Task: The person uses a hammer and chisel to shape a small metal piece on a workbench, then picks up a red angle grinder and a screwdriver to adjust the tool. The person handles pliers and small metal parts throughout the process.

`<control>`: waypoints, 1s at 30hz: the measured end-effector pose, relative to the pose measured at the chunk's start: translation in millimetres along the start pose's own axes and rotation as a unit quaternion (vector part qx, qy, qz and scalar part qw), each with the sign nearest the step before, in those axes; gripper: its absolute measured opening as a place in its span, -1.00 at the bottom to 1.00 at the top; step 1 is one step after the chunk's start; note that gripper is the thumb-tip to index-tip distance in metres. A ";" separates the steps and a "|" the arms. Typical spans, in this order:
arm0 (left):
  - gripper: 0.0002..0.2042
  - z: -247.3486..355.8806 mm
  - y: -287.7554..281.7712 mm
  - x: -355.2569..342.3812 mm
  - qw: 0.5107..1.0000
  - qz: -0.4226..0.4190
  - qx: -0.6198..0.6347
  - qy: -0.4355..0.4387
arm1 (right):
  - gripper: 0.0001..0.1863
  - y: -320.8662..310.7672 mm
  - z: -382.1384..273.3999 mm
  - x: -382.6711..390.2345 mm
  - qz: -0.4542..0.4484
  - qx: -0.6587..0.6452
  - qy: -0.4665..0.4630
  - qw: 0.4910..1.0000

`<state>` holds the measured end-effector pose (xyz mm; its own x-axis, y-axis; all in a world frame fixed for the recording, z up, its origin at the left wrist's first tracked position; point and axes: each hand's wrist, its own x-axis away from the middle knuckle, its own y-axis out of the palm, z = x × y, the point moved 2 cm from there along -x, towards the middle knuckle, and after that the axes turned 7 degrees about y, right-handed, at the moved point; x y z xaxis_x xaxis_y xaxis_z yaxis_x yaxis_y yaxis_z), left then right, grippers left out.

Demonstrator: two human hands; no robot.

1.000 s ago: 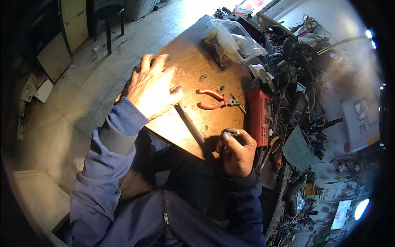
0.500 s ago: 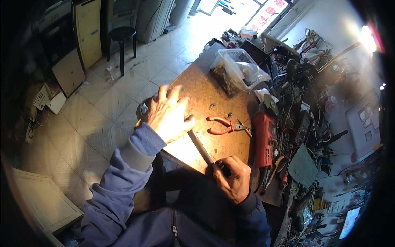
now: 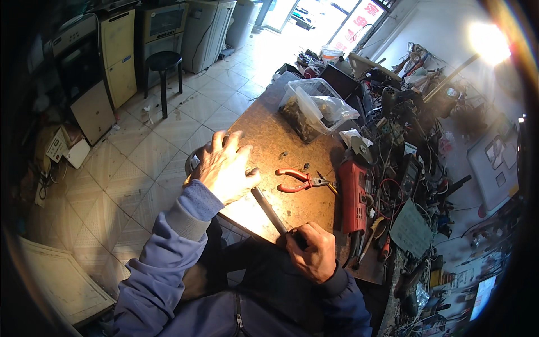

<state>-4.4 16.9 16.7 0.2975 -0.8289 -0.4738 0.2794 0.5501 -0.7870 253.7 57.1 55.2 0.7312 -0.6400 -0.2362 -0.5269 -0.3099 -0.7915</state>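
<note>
My right hand point(image 3: 312, 251), at the table's front edge, is closed around the dark handle of a long, narrow metal tool point(image 3: 270, 210). Its kind I cannot make out; the bar slants up and left toward my left thumb. Palm down over the table's left edge, my left hand point(image 3: 223, 171) has its fingers spread, and its thumb tip is close to the tool's far end. A dark rounded object with a bright spot point(image 3: 194, 162) shows partly beside that wrist, mostly hidden. Right of the hands lie red-handled pliers point(image 3: 294, 180), jaws apart, on the brown tabletop point(image 3: 264, 126).
A red angle grinder point(image 3: 353, 194) lies along the right side. Behind stands a clear plastic box point(image 3: 314, 92) holding dark items and a bag. Small dark bits point(image 3: 283, 155) lie near the pliers. Cables and parts pile up rightward under a bright lamp point(image 3: 489, 44). A black stool point(image 3: 163, 60) stands left.
The view has shifted slightly, so the table items appear a little lower and further left. Both hands keep nearly the same pose, the right one still gripping the tool.
</note>
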 end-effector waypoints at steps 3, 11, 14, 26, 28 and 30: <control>-0.50 0.2 0.0 0.2 1.000 -0.002 0.001 -0.003 | -0.83 0.3 -0.9 -1.9 -0.002 -0.003 -0.001 1.000; -0.50 1.8 0.4 -1.0 1.000 -0.009 0.003 -0.005 | -0.83 -1.0 0.8 1.8 0.031 -0.012 -0.031 0.999; -0.47 3.7 -4.5 0.1 0.999 -0.015 -0.025 -0.022 | -0.83 7.2 -1.5 -11.7 -0.003 -0.005 0.000 1.000; -0.45 1.1 -2.7 0.5 0.999 -0.017 -0.027 -0.016 | -0.83 11.3 -0.7 -23.9 -0.019 -0.017 -0.012 1.000; -0.48 -1.0 -0.4 0.5 1.000 -0.019 -0.006 -0.015 | -0.83 12.8 0.3 -26.2 -0.018 -0.006 -0.023 1.000; -0.49 -1.6 3.7 -0.3 1.000 -0.016 0.007 -0.010 | -0.82 10.9 2.0 -21.7 -0.011 -0.003 -0.028 1.000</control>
<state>-5.0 19.0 13.3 0.3060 -0.8440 -0.4405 0.3009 0.5247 -0.7963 232.9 69.0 50.6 0.7660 -0.5920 -0.2507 -0.5133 -0.3284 -0.7929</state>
